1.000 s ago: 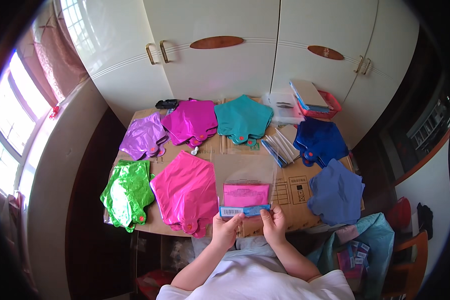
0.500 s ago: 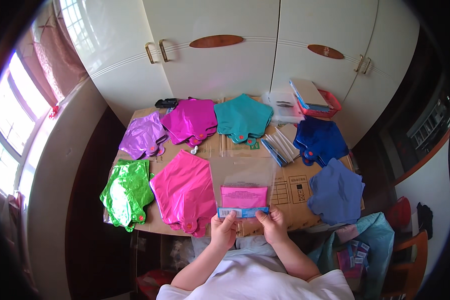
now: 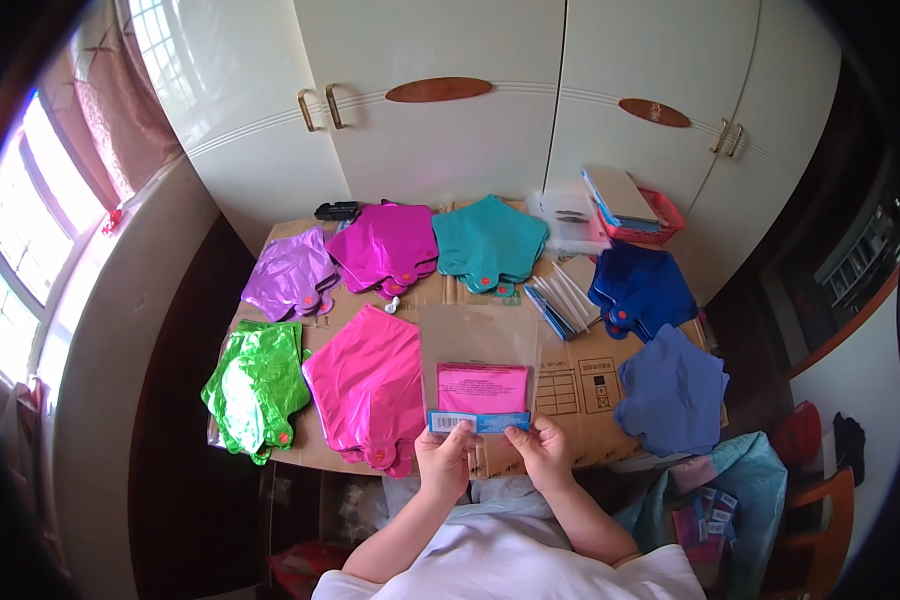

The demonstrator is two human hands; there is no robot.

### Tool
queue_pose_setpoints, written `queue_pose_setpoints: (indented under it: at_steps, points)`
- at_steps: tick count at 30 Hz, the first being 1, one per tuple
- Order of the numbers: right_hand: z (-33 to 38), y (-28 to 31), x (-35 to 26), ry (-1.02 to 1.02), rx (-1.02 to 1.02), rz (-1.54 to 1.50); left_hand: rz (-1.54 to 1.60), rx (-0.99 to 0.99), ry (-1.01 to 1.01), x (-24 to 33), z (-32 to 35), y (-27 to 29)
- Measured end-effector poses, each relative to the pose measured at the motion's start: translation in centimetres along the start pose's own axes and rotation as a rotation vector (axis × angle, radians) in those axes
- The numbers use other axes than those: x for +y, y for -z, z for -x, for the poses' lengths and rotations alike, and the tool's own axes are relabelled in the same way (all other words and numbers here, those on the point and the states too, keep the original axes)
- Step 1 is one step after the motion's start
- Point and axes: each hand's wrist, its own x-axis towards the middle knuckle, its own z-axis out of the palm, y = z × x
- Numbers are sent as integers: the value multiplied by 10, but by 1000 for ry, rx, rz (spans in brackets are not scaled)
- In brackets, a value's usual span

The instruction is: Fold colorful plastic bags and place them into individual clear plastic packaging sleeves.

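Observation:
Over the near edge of the table I hold a clear plastic bag (image 3: 478, 338) upright between both hands. A folded pink sheet (image 3: 482, 388) with small dark print lies in its lower part, and a blue strip with a barcode runs along the bottom. My left hand (image 3: 444, 462) pinches the strip's lower left corner, thumb on top. At the lower right corner my right hand (image 3: 542, 455) grips the same edge. Just left of the bag lies a stack of pink foil balloons (image 3: 365, 385), flat. Green foil balloons (image 3: 255, 385) lie farther left.
Behind lie lilac (image 3: 288, 270), magenta (image 3: 385, 245) and teal (image 3: 490, 243) foil stacks. Rightward are white sticks (image 3: 575, 298), dark blue foil (image 3: 645, 288) and slate-blue sheets (image 3: 673, 390). A red basket (image 3: 660, 232) stands at the back; a teal sack (image 3: 755, 480) holds packets beside a chair.
The bag has shifted slightly left and nearer to me, with both hands still on its bottom edge. The view has tilted a little; the stacks lie as before.

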Motion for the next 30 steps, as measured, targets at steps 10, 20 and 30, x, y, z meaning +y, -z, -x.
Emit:
queue_pose_setpoints:
  at_steps: [10, 20, 30]
  points:
    - [6, -2, 8, -1, 106, -15, 62, -99, 100, -3, 7, -4]
    - [-8, 27, 4, 60, -99, 26, -111, -174, -82, -7, 6, 13]
    - [-81, 32, -134, -77, -370, 372, -580, -370, -187, 33, 14, 39]
